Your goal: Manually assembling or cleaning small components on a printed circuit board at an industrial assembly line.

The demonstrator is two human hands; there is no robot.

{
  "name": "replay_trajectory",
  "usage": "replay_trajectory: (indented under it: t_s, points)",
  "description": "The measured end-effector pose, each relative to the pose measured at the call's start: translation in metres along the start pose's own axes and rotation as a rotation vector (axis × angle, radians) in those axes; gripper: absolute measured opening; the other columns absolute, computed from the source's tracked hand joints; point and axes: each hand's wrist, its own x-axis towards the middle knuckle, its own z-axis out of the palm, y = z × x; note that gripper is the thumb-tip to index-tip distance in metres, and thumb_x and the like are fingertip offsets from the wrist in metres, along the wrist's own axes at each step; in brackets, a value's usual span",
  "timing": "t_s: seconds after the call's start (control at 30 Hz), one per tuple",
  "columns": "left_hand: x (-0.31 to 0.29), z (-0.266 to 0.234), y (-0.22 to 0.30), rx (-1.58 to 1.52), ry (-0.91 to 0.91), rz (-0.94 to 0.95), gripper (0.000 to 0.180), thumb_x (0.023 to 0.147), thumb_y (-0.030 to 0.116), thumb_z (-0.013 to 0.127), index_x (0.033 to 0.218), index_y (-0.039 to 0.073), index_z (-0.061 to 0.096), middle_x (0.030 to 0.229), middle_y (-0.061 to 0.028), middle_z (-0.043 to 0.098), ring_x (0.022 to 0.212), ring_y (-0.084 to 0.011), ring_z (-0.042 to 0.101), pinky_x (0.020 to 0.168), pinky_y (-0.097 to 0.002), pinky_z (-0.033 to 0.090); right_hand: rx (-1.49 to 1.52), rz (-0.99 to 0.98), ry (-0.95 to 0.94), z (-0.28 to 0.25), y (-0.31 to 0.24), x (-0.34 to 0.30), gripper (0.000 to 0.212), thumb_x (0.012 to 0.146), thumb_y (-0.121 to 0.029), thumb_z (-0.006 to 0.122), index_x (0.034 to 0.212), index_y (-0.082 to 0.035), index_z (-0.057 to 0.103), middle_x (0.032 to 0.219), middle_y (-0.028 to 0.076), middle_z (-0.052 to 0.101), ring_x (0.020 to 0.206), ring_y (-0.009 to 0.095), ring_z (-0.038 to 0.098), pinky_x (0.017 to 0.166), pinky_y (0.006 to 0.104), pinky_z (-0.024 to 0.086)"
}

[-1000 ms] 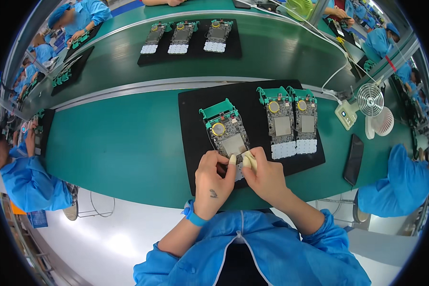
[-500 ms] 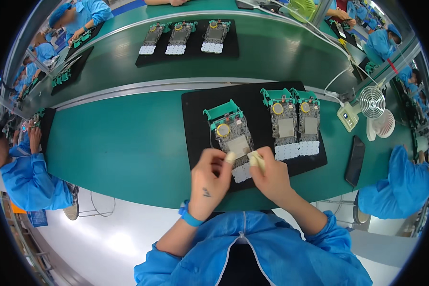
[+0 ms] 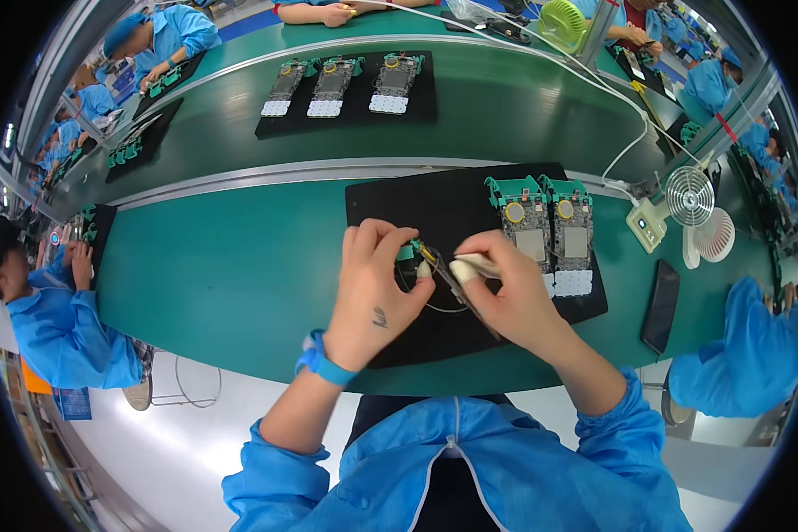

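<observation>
In the middle of the frame, two bare hands have one circuit board [image 3: 453, 287] between them. The board is tipped up on its side, so mostly its thin edge shows. It slants from the left fingertips down to the right, under the right palm.

The left hand [image 3: 372, 288] pinches the top end of the board. Its thumb wears a cream cover [image 3: 423, 269] and sits near a small green part [image 3: 406, 253] on that end. The right hand [image 3: 521, 301] grips the lower part of the board, with its covered thumb tip by the edge. The fingers behind the board are hidden. A thin wire [image 3: 445, 309] curves out below the left thumb.

Under the hands is a black mat [image 3: 399, 199] on a green table [image 3: 213, 275]. Right of the middle, two more boards [image 3: 526, 239] lie flat, side by side, on the mat. The right hand covers a bit of the nearer one.

On the right side of the frame are a dark phone [image 3: 660, 306], a round fan [image 3: 689, 195] and a white fan [image 3: 716, 235]. At the top, three boards [image 3: 331, 86] lie on another black mat [image 3: 426, 97]. At the left edge sits a person in blue [image 3: 75, 328].
</observation>
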Motion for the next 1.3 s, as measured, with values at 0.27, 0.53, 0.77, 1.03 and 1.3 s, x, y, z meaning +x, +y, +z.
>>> replay_trajectory:
  t_s: [0.27, 0.53, 0.77, 1.03, 1.3]
  points:
    - [-0.014, 0.016, -0.002, -0.090, 0.109, -0.094, 0.048, 0.065, 0.000, 0.067, 0.113, 0.000, 0.058, 0.110, -0.0150, 0.055, 0.098, -0.0332, 0.050, 0.084, -0.0382, 0.045, -0.485, -0.260, -0.033, 0.014, -0.004, 0.015, 0.027, 0.072, -0.005, 0.068, 0.097, -0.008, 0.058, 0.089, 0.005, 0.056, 0.068, 0.023, 0.061, 0.056, 0.0317, 0.048]
    - [-0.019, 0.012, -0.007, -0.217, 0.052, -0.122, 0.050, 0.065, -0.001, 0.063, 0.114, 0.002, 0.058, 0.111, -0.0151, 0.057, 0.102, -0.0307, 0.057, 0.090, -0.0346, 0.045, -0.189, -0.019, -0.160, 0.011, -0.007, 0.025, 0.025, 0.076, -0.005, 0.064, 0.100, -0.005, 0.057, 0.091, 0.008, 0.059, 0.072, 0.021, 0.062, 0.063, 0.0306, 0.049]
    - [-0.022, 0.024, -0.002, -0.299, 0.151, -0.157, 0.043, 0.068, 0.002, 0.063, 0.110, 0.002, 0.061, 0.107, -0.0130, 0.059, 0.094, -0.0292, 0.056, 0.084, -0.0353, 0.045, 0.014, -0.095, -0.321, -0.010, 0.020, 0.039, 0.017, 0.082, -0.006, 0.060, 0.097, 0.000, 0.059, 0.086, 0.011, 0.061, 0.073, 0.022, 0.063, 0.064, 0.0311, 0.049]
    - [-0.019, 0.034, -0.004, -0.283, 0.218, -0.185, 0.033, 0.070, 0.001, 0.063, 0.103, 0.002, 0.065, 0.100, -0.0100, 0.061, 0.088, -0.0263, 0.055, 0.080, -0.0329, 0.045, -0.048, -0.280, -0.408, -0.011, 0.035, 0.053, 0.016, 0.082, -0.002, 0.060, 0.097, -0.001, 0.059, 0.091, 0.008, 0.056, 0.082, 0.021, 0.060, 0.066, 0.0310, 0.050]
    - [-0.019, 0.045, -0.004, -0.227, 0.277, -0.188, 0.030, 0.069, 0.001, 0.064, 0.098, 0.004, 0.067, 0.096, -0.0082, 0.062, 0.083, -0.0244, 0.053, 0.076, -0.0320, 0.044, 0.122, -0.082, -0.264, -0.001, 0.047, 0.038, 0.015, 0.081, -0.002, 0.061, 0.096, -0.002, 0.061, 0.091, 0.007, 0.059, 0.082, 0.019, 0.061, 0.071, 0.0281, 0.049]
